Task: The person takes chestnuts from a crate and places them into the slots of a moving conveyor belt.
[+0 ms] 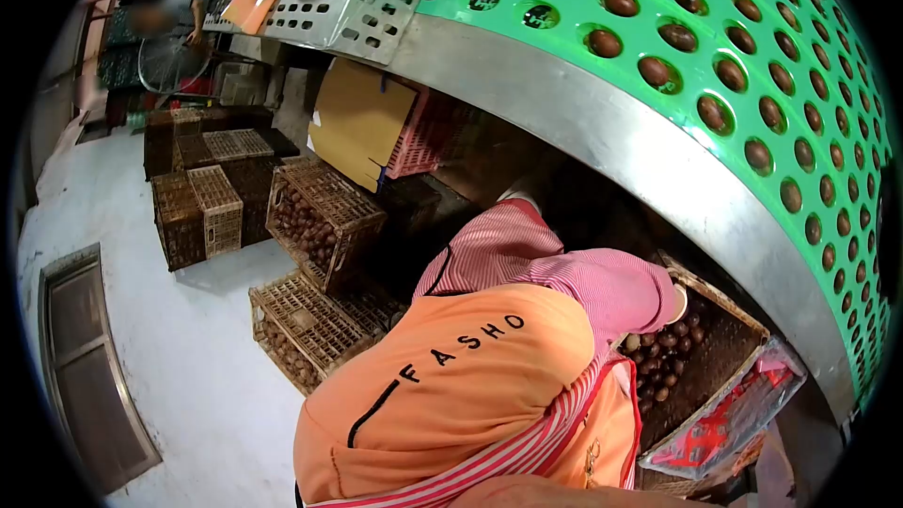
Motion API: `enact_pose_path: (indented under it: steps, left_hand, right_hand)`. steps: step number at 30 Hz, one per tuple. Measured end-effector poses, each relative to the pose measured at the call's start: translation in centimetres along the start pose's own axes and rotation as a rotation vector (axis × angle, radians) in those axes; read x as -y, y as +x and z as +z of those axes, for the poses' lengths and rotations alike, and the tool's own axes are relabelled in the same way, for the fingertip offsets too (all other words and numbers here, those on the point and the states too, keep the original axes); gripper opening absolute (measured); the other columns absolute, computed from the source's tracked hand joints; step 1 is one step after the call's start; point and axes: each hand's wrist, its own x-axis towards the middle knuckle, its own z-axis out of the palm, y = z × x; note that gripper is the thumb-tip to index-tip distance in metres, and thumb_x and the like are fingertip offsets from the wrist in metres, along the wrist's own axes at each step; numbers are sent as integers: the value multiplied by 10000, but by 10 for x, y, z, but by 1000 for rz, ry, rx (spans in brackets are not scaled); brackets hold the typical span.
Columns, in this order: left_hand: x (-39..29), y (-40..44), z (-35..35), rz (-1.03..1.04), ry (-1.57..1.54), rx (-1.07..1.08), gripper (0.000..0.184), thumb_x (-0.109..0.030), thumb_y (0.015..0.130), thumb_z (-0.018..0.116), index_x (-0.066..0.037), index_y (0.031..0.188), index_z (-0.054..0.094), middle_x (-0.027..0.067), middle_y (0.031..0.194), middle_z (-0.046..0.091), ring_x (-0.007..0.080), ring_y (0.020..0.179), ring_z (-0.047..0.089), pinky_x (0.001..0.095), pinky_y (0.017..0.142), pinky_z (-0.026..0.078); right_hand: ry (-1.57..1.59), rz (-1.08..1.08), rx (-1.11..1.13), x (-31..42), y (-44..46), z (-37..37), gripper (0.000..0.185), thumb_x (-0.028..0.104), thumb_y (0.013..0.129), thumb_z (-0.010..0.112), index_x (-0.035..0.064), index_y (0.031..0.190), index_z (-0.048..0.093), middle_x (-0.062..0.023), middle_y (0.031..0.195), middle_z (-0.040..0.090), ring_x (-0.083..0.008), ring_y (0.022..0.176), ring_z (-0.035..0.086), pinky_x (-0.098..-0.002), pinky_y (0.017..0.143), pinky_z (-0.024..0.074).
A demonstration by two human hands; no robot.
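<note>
Hands: neither left hand nor right hand was shown; whether they were open or closed could not be told.
Bare arm [564, 493]: only a strip was caught, well apart from the green cupped bed [649, 33].
Orange apron [451, 357]: lettered "FASHO", it was worn beside the bed.
Dark brown round produce [677, 37]: seated in the bed's cups, and piled in an open crate [704, 381] below its metal rim [602, 118].
Slatted crates [299, 322]: stacked well apart from the bed.

Brown ovals [678, 37] in green holed bed [581, 7]
</note>
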Motion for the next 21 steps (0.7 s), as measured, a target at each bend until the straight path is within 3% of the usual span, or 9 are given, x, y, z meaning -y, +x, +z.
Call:
enact_pose_path:
  steps: [15, 19, 20, 21]
  left_hand:
    - [-20, -5, 11, 68, 231, 96, 466, -346, 782, 686, -147, 1204, 676, 117, 1202, 653, 311, 1091, 600, 451, 901, 470]
    - [-18, -20, 9, 126, 181, 58, 482, -360, 778, 693, -144, 1208, 673, 123, 1199, 652, 312, 1087, 598, 452, 899, 467]
    - [-21, -30, 5, 162, 124, 21, 485, -363, 777, 694, -143, 1209, 672, 124, 1198, 652, 313, 1085, 598, 452, 899, 467]
    - [-23, -45, 2, 202, 5, -44, 489, -367, 776, 696, -142, 1210, 671, 126, 1197, 652, 313, 1084, 597, 452, 898, 466]
  right_hand:
    - [266, -145, 8, 5, -39, 45, 544, 156, 797, 756, -39, 1258, 542, -31, 1009, 631, -152, 902, 593, -301, 828, 495]
    - [335, -176, -70, 6, -46, 49, 528, 207, 809, 757, 42, 1268, 556, -8, 906, 642, -108, 645, 563, -253, 544, 465]
    - [381, -183, -83, 19, -60, 58, 449, 255, 815, 754, 103, 1206, 592, 13, 833, 634, -93, 551, 522, -224, 421, 373]
    - [597, -234, -101, 25, -71, 64, 430, 277, 815, 753, 118, 1183, 599, 12, 819, 635, -100, 545, 529, -220, 410, 365]
